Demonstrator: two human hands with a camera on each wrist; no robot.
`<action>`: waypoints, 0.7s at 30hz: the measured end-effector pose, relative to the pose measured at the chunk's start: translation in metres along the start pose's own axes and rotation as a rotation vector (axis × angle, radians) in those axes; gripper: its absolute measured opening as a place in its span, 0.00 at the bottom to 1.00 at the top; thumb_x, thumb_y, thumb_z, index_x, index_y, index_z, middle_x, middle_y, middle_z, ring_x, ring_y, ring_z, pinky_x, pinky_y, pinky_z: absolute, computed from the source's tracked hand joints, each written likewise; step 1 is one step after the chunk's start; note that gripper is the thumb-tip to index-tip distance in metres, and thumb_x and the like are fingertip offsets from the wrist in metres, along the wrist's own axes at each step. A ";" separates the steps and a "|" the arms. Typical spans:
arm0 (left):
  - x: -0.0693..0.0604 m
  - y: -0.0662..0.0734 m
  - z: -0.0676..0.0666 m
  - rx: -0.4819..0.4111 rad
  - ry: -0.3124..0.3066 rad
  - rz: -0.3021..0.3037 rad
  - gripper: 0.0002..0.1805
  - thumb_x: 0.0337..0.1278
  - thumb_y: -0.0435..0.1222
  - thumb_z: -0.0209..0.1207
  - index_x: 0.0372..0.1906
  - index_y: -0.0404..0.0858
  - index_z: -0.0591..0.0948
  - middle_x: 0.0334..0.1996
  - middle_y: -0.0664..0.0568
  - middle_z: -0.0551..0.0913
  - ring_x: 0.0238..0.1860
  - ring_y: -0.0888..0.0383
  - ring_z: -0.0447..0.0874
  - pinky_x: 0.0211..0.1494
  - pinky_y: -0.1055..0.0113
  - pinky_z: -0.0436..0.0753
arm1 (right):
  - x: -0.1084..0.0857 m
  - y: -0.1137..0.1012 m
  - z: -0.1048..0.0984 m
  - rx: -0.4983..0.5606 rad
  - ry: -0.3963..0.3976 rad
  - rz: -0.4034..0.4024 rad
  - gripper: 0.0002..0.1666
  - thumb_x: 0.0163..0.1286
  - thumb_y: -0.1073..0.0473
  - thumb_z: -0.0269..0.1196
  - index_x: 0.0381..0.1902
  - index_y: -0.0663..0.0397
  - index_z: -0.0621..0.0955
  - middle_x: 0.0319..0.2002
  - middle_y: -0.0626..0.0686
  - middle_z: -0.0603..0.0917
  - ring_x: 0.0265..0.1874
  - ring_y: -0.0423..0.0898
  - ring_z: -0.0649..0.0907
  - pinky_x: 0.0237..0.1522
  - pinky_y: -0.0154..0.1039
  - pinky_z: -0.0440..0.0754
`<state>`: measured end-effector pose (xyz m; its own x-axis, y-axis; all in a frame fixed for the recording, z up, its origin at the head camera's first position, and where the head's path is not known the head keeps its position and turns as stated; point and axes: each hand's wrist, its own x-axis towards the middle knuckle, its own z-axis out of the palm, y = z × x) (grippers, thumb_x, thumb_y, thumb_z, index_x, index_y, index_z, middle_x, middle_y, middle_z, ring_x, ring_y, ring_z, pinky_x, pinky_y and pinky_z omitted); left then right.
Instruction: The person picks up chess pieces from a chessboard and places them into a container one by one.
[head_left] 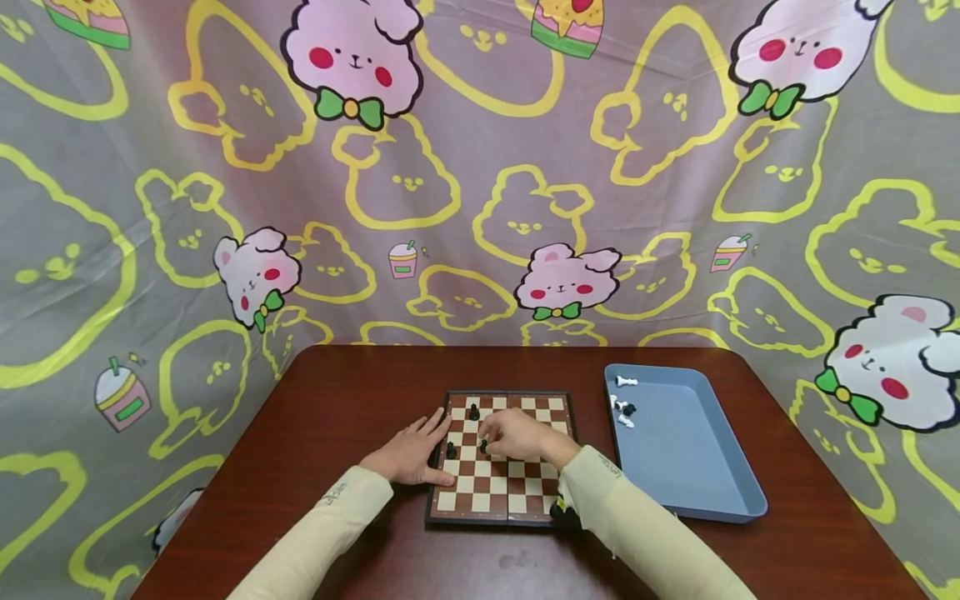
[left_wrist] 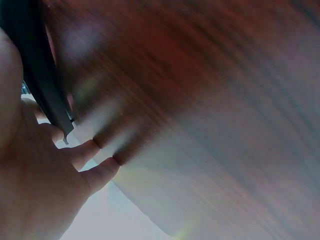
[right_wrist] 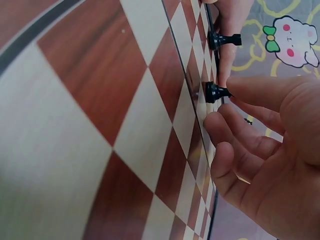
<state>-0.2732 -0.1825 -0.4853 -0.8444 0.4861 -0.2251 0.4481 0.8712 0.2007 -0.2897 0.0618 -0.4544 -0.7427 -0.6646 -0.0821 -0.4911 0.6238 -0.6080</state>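
Reddish-brown table (head_left: 345, 383) below, my right hand (head_left: 517, 435) pinches a black chess piece (head_left: 483, 447) at the left half of the chessboard (head_left: 472, 483); my left hand (head_left: 408, 454), fingers spread, rests at its edge; rightward lies a blue tray (head_left: 682, 442).

1. We see a left hand (head_left: 408, 457), fingers spread, at the left edge of a chessboard (head_left: 492, 483) on a reddish-brown desk (head_left: 345, 383).
2. A right hand (head_left: 521, 434) pinches a black chess piece (head_left: 483, 447) over the chessboard's left half, near two other black pieces (head_left: 475, 412).
3. Beside the chessboard, we find a blue-gray tray (head_left: 690, 450) holding white pieces (head_left: 626, 381) and a dark piece (head_left: 630, 409).
4. A cartoon-print cloth backdrop (head_left: 525, 208) hangs beyond.
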 end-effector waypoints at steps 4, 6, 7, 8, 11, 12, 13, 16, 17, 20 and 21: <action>0.000 0.000 -0.001 0.008 0.005 0.010 0.59 0.46 0.70 0.54 0.76 0.42 0.46 0.75 0.44 0.42 0.69 0.35 0.52 0.63 0.43 0.62 | 0.002 -0.002 0.001 -0.010 0.005 0.002 0.07 0.65 0.61 0.64 0.41 0.48 0.83 0.32 0.41 0.80 0.31 0.37 0.78 0.34 0.37 0.76; 0.000 0.000 -0.001 0.005 0.004 0.010 0.59 0.46 0.70 0.54 0.76 0.42 0.46 0.75 0.44 0.42 0.69 0.36 0.51 0.63 0.43 0.62 | 0.003 -0.002 0.003 -0.011 0.009 0.001 0.06 0.65 0.61 0.63 0.40 0.48 0.83 0.31 0.41 0.80 0.30 0.37 0.78 0.34 0.37 0.76; -0.001 0.000 -0.001 0.005 0.002 0.007 0.59 0.46 0.70 0.54 0.76 0.42 0.46 0.75 0.44 0.42 0.69 0.36 0.51 0.63 0.43 0.61 | 0.003 -0.002 0.003 -0.014 0.011 0.001 0.06 0.65 0.61 0.63 0.39 0.47 0.83 0.31 0.41 0.80 0.30 0.36 0.78 0.33 0.36 0.76; -0.001 0.000 -0.001 0.004 0.001 0.004 0.59 0.46 0.70 0.54 0.76 0.43 0.46 0.75 0.45 0.42 0.69 0.37 0.51 0.64 0.43 0.61 | 0.003 -0.002 0.004 -0.015 0.012 0.004 0.05 0.65 0.61 0.63 0.39 0.47 0.83 0.31 0.41 0.80 0.30 0.36 0.78 0.33 0.36 0.76; -0.001 0.001 -0.001 -0.002 0.000 0.000 0.59 0.45 0.70 0.54 0.76 0.43 0.47 0.75 0.45 0.42 0.70 0.37 0.51 0.64 0.43 0.60 | 0.003 -0.002 0.005 -0.020 0.018 0.010 0.05 0.65 0.61 0.63 0.38 0.47 0.83 0.30 0.42 0.80 0.27 0.36 0.77 0.31 0.36 0.76; -0.001 0.001 -0.001 -0.002 -0.001 -0.001 0.59 0.45 0.70 0.54 0.76 0.43 0.47 0.75 0.45 0.42 0.70 0.37 0.51 0.64 0.43 0.60 | 0.003 -0.002 0.006 -0.023 0.020 0.010 0.04 0.65 0.61 0.63 0.37 0.47 0.83 0.30 0.42 0.80 0.26 0.37 0.77 0.31 0.36 0.76; -0.001 0.001 -0.001 -0.003 -0.001 -0.001 0.59 0.45 0.70 0.55 0.76 0.43 0.47 0.75 0.45 0.42 0.69 0.37 0.51 0.64 0.43 0.60 | 0.003 -0.002 0.006 -0.029 0.024 0.007 0.04 0.65 0.62 0.63 0.37 0.47 0.83 0.30 0.41 0.80 0.26 0.37 0.77 0.31 0.36 0.76; -0.001 0.001 -0.001 0.003 0.000 -0.001 0.59 0.46 0.70 0.54 0.76 0.43 0.46 0.75 0.45 0.42 0.69 0.37 0.51 0.64 0.43 0.61 | 0.003 0.000 0.006 -0.039 0.031 -0.012 0.04 0.65 0.62 0.63 0.36 0.47 0.82 0.30 0.41 0.80 0.27 0.37 0.77 0.32 0.37 0.76; -0.001 0.001 -0.001 0.005 -0.001 -0.002 0.59 0.46 0.70 0.54 0.76 0.43 0.46 0.75 0.44 0.42 0.69 0.37 0.51 0.64 0.43 0.61 | 0.002 0.001 0.006 -0.038 0.032 -0.015 0.04 0.65 0.62 0.63 0.36 0.47 0.82 0.30 0.41 0.80 0.28 0.36 0.77 0.32 0.36 0.76; -0.001 0.001 -0.001 0.009 -0.003 -0.005 0.59 0.46 0.70 0.54 0.76 0.43 0.46 0.75 0.44 0.42 0.69 0.37 0.51 0.64 0.44 0.61 | -0.001 0.003 0.003 -0.020 0.033 -0.012 0.04 0.66 0.62 0.62 0.37 0.48 0.82 0.31 0.40 0.80 0.29 0.36 0.78 0.32 0.37 0.76; 0.000 0.001 -0.002 0.004 -0.004 -0.006 0.59 0.45 0.70 0.54 0.76 0.43 0.46 0.75 0.44 0.42 0.69 0.37 0.51 0.64 0.44 0.60 | -0.002 0.004 0.002 -0.012 0.034 -0.010 0.04 0.66 0.62 0.62 0.37 0.48 0.82 0.31 0.40 0.79 0.28 0.36 0.78 0.32 0.37 0.76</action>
<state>-0.2729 -0.1820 -0.4836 -0.8459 0.4809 -0.2305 0.4440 0.8745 0.1951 -0.2894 0.0653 -0.4583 -0.7528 -0.6564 -0.0489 -0.5039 0.6225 -0.5988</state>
